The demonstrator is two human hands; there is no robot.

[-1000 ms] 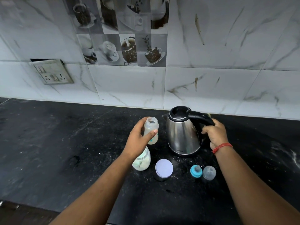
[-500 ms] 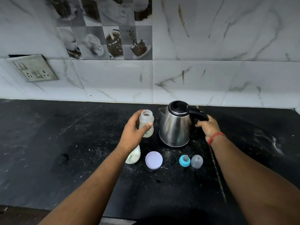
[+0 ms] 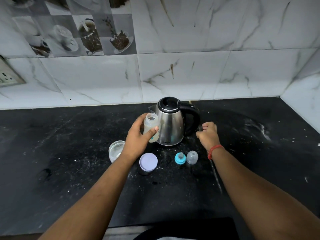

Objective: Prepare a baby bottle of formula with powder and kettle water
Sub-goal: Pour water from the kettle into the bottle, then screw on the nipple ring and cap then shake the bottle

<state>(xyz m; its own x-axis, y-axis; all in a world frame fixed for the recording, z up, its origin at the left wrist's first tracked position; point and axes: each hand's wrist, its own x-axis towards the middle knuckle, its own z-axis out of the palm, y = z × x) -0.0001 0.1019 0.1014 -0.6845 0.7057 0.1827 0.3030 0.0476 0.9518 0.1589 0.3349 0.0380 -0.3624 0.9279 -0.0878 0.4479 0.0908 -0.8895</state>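
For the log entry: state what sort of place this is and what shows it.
Most likely a home kitchen. A black stone countertop meets a wall of marble-look tiles, some printed with coffee cups. A steel electric kettle stands on the countertop, and a wall socket plate sits at the left edge.

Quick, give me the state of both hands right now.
Left hand: closed around the open baby bottle, held beside the kettle.
Right hand: loosely curled, holding nothing, just off the kettle handle.
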